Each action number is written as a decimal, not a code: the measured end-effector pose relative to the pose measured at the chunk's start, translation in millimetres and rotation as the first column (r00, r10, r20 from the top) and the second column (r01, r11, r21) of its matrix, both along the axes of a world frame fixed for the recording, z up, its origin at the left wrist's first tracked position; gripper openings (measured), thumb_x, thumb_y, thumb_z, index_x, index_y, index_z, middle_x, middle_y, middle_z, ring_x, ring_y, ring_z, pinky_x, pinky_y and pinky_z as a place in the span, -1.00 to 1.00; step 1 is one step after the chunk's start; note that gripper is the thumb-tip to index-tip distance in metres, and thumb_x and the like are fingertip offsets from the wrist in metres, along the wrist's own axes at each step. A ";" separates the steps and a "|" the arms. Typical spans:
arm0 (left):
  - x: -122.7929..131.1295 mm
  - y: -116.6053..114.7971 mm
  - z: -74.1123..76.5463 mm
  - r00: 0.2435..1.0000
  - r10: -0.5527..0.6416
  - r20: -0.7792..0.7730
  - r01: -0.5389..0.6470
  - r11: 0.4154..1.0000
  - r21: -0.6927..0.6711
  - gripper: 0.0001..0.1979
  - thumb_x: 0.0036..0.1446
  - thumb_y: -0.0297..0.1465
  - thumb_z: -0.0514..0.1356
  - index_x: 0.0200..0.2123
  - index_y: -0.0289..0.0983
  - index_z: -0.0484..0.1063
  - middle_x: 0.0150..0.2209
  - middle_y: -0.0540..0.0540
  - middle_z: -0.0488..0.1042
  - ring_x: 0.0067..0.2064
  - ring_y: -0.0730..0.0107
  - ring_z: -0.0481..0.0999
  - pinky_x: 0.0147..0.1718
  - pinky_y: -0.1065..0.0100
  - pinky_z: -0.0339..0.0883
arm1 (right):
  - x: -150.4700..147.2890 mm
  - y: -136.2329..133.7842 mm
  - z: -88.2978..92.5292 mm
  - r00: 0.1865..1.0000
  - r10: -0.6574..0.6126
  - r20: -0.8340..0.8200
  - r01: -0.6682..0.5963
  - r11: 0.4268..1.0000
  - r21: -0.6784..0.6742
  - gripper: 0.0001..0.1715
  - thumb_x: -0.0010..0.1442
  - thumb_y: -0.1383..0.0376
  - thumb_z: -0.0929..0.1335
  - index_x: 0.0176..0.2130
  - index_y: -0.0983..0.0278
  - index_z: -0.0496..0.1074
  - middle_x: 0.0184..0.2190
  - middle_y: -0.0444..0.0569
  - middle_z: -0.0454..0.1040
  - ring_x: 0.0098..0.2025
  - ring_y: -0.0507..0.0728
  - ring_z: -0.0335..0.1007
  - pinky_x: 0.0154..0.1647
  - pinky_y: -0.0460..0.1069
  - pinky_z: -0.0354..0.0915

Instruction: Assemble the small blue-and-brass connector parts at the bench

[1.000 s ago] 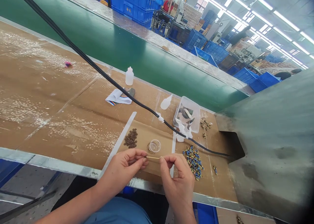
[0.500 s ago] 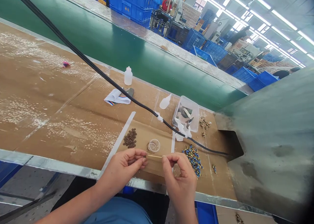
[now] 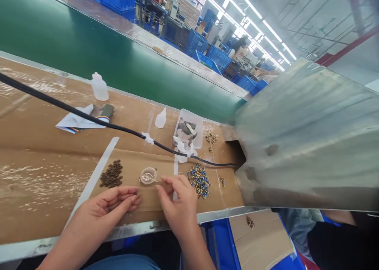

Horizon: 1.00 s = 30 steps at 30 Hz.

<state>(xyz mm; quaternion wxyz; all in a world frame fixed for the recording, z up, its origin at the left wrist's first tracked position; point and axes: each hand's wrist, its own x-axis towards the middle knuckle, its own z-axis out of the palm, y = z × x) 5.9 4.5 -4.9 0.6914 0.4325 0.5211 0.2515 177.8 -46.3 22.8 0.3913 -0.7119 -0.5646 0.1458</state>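
Observation:
My right hand (image 3: 179, 199) pinches a thin pale stick (image 3: 153, 179), like a toothpick. The stick's far end reaches into a small clear round cup (image 3: 145, 170) on the tan board. To the left, my left hand (image 3: 112, 207) is closed with thumb and fingers together near the table's front edge; what it holds, if anything, is hidden. Behind my left hand lies a heap of small brown discs (image 3: 111, 174). Beside my right hand is a pile of small blue, yellow and black pieces (image 3: 199, 181).
A black cable (image 3: 127, 130) crosses the cardboard-covered table. Behind it are a white bottle (image 3: 100, 88), folded camouflage fabric (image 3: 104, 111), another small white bottle (image 3: 160, 119) and a clear plastic box (image 3: 199, 134). A metal panel (image 3: 290, 151) stands at right, a green conveyor (image 3: 118, 60) beyond.
My hands have moved apart. The stick, earlier held between them with its tip at my left fingers, now points into the cup. The view has swung to the right.

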 end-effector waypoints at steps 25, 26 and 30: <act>5.8 -5.2 9.7 0.997 0.016 0.074 -0.011 0.998 -0.064 -0.58 -0.23 -0.17 0.39 -0.30 -0.29 0.52 -0.37 -0.13 0.65 -0.28 0.20 0.63 -0.20 0.30 0.53 | 60.5 -34.7 -21.6 0.945 -0.278 0.174 0.307 0.936 -0.172 -0.87 0.10 0.24 0.34 -0.40 0.26 0.41 -0.53 -0.14 0.46 -0.58 0.02 0.37 -0.50 -0.10 0.29; 5.8 -5.2 10.5 0.996 0.020 0.085 -0.015 0.998 -0.062 -0.61 -0.21 -0.19 0.38 -0.30 -0.30 0.52 -0.38 -0.13 0.65 -0.29 0.21 0.63 -0.21 0.29 0.53 | 61.5 -35.9 -21.5 0.948 -0.266 0.173 0.296 0.939 -0.176 -0.89 0.08 0.26 0.34 -0.38 0.27 0.42 -0.54 -0.15 0.46 -0.59 0.02 0.37 -0.52 -0.10 0.29; 5.3 -6.3 14.0 0.990 0.036 0.137 -0.026 0.997 -0.078 -0.69 -0.17 -0.27 0.37 -0.34 -0.31 0.51 -0.41 -0.12 0.64 -0.33 0.24 0.63 -0.24 0.28 0.52 | 64.8 -43.4 -22.2 0.964 -0.236 0.122 0.255 0.951 -0.172 -0.81 0.07 0.27 0.34 -0.27 0.27 0.49 -0.47 -0.09 0.48 -0.54 0.03 0.40 -0.47 -0.08 0.35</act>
